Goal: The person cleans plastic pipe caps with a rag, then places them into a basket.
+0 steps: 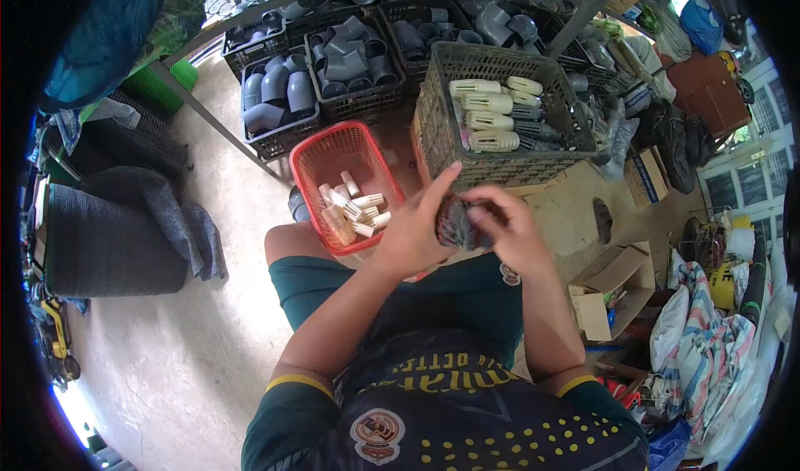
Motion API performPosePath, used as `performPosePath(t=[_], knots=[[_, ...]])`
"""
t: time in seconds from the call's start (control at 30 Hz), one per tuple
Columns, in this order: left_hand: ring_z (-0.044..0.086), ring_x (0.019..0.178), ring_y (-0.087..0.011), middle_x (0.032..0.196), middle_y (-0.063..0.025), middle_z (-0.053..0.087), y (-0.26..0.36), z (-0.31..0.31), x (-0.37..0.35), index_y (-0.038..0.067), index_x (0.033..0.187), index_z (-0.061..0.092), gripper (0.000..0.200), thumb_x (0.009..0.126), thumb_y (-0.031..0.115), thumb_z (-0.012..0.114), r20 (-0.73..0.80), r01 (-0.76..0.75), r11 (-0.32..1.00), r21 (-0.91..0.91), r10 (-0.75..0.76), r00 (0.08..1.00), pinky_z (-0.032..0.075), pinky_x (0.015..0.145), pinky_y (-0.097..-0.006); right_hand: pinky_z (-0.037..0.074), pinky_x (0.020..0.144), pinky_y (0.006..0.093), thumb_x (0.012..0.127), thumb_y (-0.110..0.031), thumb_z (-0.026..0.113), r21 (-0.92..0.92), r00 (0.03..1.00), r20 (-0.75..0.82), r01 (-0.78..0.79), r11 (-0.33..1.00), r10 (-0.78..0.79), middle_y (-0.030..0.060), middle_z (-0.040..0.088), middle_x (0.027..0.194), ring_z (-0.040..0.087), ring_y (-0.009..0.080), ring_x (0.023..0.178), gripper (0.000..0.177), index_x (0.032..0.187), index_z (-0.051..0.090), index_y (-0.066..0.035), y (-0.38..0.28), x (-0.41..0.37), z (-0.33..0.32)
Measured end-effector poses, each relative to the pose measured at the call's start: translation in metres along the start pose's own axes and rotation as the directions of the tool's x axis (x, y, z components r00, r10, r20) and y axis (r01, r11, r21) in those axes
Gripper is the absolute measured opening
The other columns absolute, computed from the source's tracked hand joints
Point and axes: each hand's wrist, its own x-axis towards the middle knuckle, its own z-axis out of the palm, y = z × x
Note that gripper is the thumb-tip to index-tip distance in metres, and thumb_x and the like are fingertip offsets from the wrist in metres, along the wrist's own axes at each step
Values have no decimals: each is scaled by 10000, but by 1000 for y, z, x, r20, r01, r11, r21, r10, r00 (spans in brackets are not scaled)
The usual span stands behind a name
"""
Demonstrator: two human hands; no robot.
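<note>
Between my two hands, above my lap, is a dark grey, roundish bundle (454,222) with a rough, mesh-like surface and some reddish tint; its exact kind I cannot make out. My left hand (413,231) grips it from the left, with one finger pointing up along its side. From the right, my right hand (515,231) has its fingers curled onto it. Left of my hands, a red plastic basket (372,138) holds several cream slotted plastic pieces (365,200). Ahead stands a dark crate (500,169) with cream slotted cylinders (487,121) and darker grey ones.
Crates of grey pipe elbows (299,93) line the back under a metal frame (221,121). A rolled dark mesh (117,238) lies at the left. An open cardboard box (596,304) and striped sacks (708,346) are at the right. One sandal (602,219) lies on the floor.
</note>
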Motion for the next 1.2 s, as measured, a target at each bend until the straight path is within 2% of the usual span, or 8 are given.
performPosePath(t=[0.3, 0.43, 0.6, 0.73, 0.87, 1.03, 1.13, 1.2], knots=[[632, 1072, -402, 1189, -229, 617, -3, -5, -10, 152, 1593, 75, 1203, 654, 88, 824, 50, -69, 990, -121, 75, 996, 506, 897, -434, 494, 756, 326, 622, -260, 921, -333, 925, -38, 345, 878, -379, 86, 655, 882, 653, 215, 838, 509, 987, 660, -19, -3, 9, 24], [523, 1275, -259, 1361, -176, 534, 17, -1, -13, 72, 1583, 102, 1208, 659, 91, 880, 108, 17, 938, -346, 22, 994, 403, 1070, -381, 455, 722, 284, 508, -370, 964, -79, 883, -105, 451, 889, -458, 51, 649, 851, 606, 163, 813, 625, 923, 674, -3, 0, 2, 5], [484, 1306, -241, 1423, -162, 479, 17, -3, -11, 21, 1552, 195, 1154, 642, 128, 896, 294, 81, 881, -467, 69, 953, 369, 1104, -376, 457, 733, 322, 766, -523, 807, 356, 836, -356, 534, 767, -416, 121, 597, 939, 580, 178, 808, 557, 913, 549, -52, -5, 6, -4], [534, 1216, -212, 1339, -124, 555, 1, -3, -11, 20, 1440, 391, 944, 626, 77, 866, 627, 401, 744, -535, 31, 778, 393, 1086, -361, 514, 785, 403, 817, -219, 749, 804, 880, 136, 171, 570, -455, 93, 598, 780, 662, 273, 779, 338, 978, 482, -87, -26, 7, -4], [612, 1112, -193, 1167, -88, 669, -55, 27, -17, 21, 1229, 621, 622, 657, 30, 868, 733, 572, 506, -646, 202, 649, 466, 1006, -352, 522, 711, 413, 853, -132, 688, 861, 505, 441, -5, 509, -742, 71, 611, 752, 637, 237, 682, 198, 911, 501, -101, -5, 55, -2], [615, 1070, -190, 1138, -81, 660, -76, 12, 9, -4, 1300, 527, 796, 595, 92, 884, 328, 344, 674, -653, -157, 931, 511, 899, -352, 527, 676, 363, 910, -119, 671, 713, 944, 71, 178, 678, -322, 81, 613, 750, 624, 206, 664, 147, 864, 539, -71, 3, 87, 20], [612, 1100, -213, 1198, -97, 638, -89, -18, 22, 39, 1405, 442, 925, 587, 82, 872, 89, 262, 954, -145, -252, 964, 507, 920, -354, 533, 681, 329, 873, -59, 720, 512, 872, -486, 230, 828, 58, 82, 635, 764, 661, 191, 734, 156, 866, 564, -61, 35, 117, 78], [600, 1125, -219, 1261, -101, 607, -109, -36, 18, 68, 1440, 407, 969, 586, 69, 864, 135, 375, 927, -6, -370, 919, 497, 947, -349, 542, 747, 343, 844, -48, 744, 559, 926, -374, 184, 808, 48, 95, 655, 844, 678, 209, 798, 220, 962, 559, -65, 50, 122, 93]])
